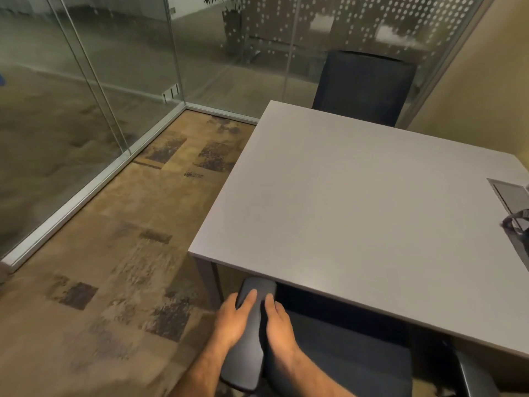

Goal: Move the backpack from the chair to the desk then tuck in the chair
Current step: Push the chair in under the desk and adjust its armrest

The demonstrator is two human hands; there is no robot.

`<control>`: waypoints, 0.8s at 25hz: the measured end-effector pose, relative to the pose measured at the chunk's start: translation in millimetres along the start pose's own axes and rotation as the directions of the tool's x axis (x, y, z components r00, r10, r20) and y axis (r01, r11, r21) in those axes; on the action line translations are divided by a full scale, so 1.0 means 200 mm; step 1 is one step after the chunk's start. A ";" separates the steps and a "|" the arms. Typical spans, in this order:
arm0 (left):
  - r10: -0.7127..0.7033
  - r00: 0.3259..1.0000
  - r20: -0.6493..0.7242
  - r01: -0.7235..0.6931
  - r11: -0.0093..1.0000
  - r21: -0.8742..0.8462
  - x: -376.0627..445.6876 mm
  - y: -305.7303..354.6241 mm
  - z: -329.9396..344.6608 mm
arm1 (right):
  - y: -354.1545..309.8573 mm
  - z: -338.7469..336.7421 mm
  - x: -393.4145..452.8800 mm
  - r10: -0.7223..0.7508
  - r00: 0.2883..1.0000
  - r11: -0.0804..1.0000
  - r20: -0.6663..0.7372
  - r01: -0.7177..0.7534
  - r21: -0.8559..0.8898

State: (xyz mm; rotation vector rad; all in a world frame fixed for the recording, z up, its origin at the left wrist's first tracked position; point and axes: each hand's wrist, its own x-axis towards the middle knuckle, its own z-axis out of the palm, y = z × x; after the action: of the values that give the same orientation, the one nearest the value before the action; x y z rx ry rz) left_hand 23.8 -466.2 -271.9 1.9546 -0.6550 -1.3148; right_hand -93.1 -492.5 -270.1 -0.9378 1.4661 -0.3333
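This was a small office meeting room. Ahead of the hands stood a plain grey desk [357, 202] with a cable hatch [512, 196] far to their right. Glass walls [108, 81] ran to their left and beyond, over patterned carpet [120, 253]. A dark office chair [363, 90] faced them across the desk.

Small glass-walled office corner, dim and warm-lit.

Glass partitions [108, 81] in pale metal frames meet at the far corner, above patchy tan and dark carpet [120, 230]. A second dark chair [363, 87] stands behind the grey tabletop [357, 202]; a plain beige wall [486, 90] closes the right side.
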 end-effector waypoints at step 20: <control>-0.086 0.996 0.008 0.086 0.980 -0.181 0.30 -0.33 0.11 | 0.29 0.15 0.30 0.034 0.990 0.993 -0.138 -0.019 0.113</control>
State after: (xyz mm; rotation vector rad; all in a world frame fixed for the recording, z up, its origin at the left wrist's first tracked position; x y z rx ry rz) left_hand 28.2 -473.0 -363.8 1.8521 -0.4390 -1.3767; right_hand -76.7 -489.2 -357.1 -0.8181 1.5700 -0.4640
